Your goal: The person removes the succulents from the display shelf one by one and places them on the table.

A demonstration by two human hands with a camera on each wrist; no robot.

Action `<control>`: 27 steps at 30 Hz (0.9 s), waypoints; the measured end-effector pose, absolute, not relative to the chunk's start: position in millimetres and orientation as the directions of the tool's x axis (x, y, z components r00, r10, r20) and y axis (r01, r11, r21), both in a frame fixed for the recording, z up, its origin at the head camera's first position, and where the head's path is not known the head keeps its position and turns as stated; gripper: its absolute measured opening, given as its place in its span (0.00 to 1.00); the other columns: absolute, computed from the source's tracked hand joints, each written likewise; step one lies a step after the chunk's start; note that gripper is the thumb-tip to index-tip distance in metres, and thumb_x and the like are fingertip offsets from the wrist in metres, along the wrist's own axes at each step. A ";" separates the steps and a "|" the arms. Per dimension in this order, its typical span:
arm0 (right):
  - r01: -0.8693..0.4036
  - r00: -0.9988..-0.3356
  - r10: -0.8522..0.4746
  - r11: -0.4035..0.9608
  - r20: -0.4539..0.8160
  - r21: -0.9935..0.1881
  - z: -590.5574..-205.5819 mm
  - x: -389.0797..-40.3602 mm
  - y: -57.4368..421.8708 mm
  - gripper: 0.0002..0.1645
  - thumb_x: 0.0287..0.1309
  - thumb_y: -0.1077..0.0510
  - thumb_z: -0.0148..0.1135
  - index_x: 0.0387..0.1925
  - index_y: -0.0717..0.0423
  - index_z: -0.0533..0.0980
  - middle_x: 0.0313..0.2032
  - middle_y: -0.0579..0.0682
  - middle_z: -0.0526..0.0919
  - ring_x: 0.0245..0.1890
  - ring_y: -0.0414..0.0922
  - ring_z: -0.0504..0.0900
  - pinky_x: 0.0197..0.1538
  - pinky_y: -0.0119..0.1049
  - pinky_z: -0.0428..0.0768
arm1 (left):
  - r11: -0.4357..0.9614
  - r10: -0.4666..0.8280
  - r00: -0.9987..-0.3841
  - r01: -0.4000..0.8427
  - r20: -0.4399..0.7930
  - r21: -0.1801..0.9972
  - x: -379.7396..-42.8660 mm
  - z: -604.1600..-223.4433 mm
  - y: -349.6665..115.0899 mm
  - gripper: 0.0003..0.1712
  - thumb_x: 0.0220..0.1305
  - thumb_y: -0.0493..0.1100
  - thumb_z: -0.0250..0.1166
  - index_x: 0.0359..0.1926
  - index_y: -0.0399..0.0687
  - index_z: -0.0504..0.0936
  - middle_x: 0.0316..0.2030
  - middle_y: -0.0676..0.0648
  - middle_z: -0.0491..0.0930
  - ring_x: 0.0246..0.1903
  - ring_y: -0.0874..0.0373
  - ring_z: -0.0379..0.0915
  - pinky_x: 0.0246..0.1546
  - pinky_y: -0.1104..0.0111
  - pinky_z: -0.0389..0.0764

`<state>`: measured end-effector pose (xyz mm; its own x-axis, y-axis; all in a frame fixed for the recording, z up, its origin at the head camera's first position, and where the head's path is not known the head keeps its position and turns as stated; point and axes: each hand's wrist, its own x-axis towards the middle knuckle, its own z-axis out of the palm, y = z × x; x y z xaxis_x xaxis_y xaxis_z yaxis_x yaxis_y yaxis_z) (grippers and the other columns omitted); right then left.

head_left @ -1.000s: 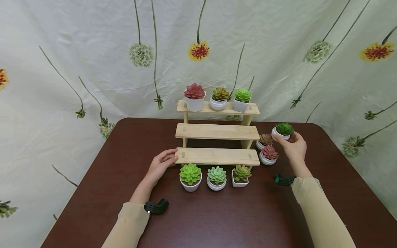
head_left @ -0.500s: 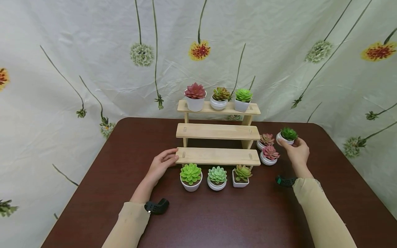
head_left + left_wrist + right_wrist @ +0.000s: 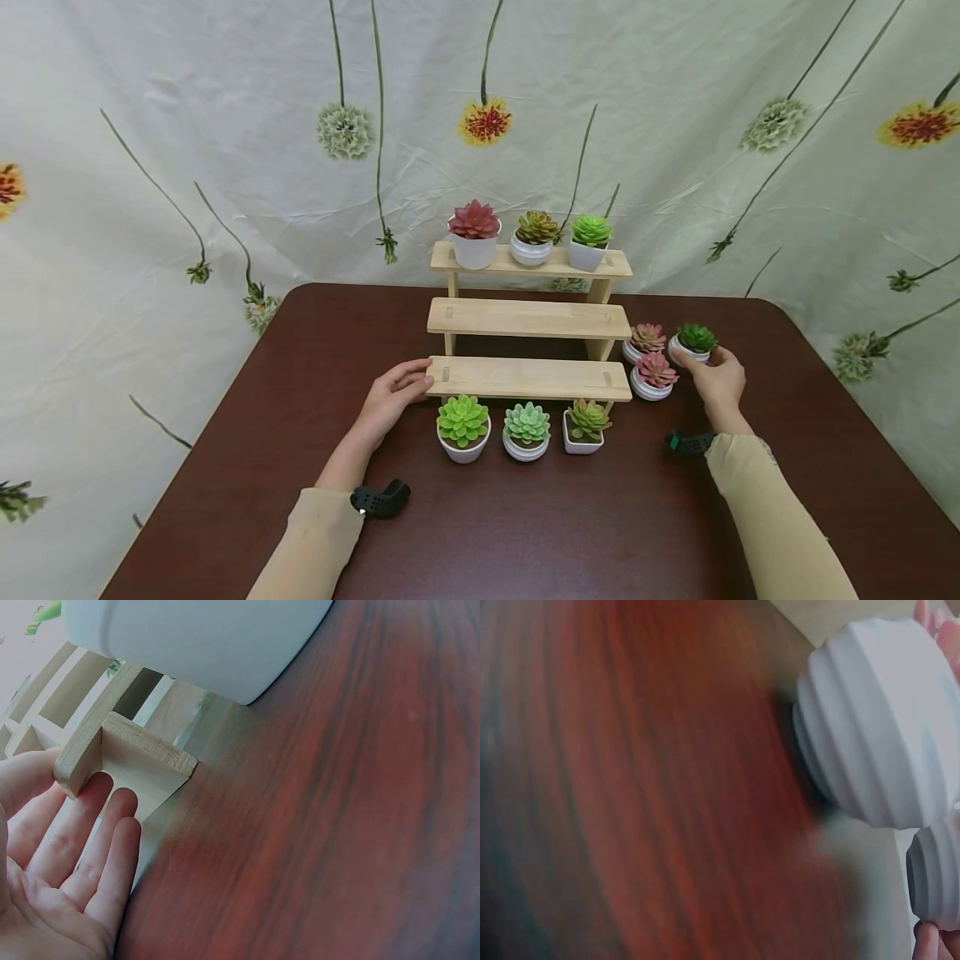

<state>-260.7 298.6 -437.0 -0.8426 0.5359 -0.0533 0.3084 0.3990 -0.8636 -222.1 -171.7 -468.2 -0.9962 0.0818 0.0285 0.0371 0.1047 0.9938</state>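
Observation:
My left hand (image 3: 390,400) holds the left end of the lowest shelf of a three-tier wooden stand (image 3: 528,377); in the left wrist view, its fingers (image 3: 112,847) reach under the board's end. At the right, my right hand (image 3: 718,379) grips a small dark green potted succulent (image 3: 697,337) by its white ribbed pot (image 3: 934,877), low by the table. Two pinkish potted succulents, one behind (image 3: 647,337) and one in front (image 3: 655,371), stand between that pot and the stand. The front one's pot (image 3: 877,724) looms large in the right wrist view.
On the top shelf stand a red succulent (image 3: 474,237), a brownish-green one (image 3: 534,239) and a bright green one (image 3: 590,242). Three more potted succulents, light green (image 3: 462,427), pale green (image 3: 527,429) and olive (image 3: 587,425), line the table (image 3: 517,533) before the stand.
My right hand has moved the dark green potted succulent a little right and down, to beside the pinkish ones. My left hand has stayed at the stand.

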 end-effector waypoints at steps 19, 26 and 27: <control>0.299 -0.853 0.521 0.453 -0.023 -0.840 -448.2 -267.3 294.0 0.43 0.55 0.45 0.65 0.62 0.69 0.64 0.59 0.66 0.69 0.56 0.58 0.68 0.59 0.52 0.68 | 0.101 0.079 -0.996 0.036 0.028 0.994 -222.5 -468.2 -171.3 0.25 0.62 0.46 0.65 0.59 0.45 0.74 0.50 0.38 0.77 0.45 0.60 0.76 0.45 0.67 0.79; 0.291 -0.874 0.485 0.472 -0.031 -0.833 -445.7 -270.0 293.6 0.42 0.57 0.47 0.64 0.64 0.69 0.62 0.60 0.67 0.68 0.59 0.60 0.67 0.60 0.52 0.67 | 0.108 0.085 -0.996 0.036 0.026 0.993 -222.6 -468.8 -171.8 0.26 0.62 0.48 0.65 0.60 0.45 0.74 0.51 0.38 0.77 0.46 0.60 0.76 0.45 0.66 0.79; 0.292 -0.876 0.482 0.471 -0.034 -0.832 -445.2 -270.1 294.0 0.42 0.57 0.47 0.64 0.64 0.69 0.62 0.60 0.67 0.68 0.59 0.60 0.67 0.61 0.52 0.67 | 0.107 0.084 -0.996 0.036 0.027 0.994 -222.4 -469.0 -171.8 0.26 0.62 0.48 0.65 0.59 0.45 0.74 0.51 0.38 0.77 0.46 0.60 0.76 0.45 0.66 0.79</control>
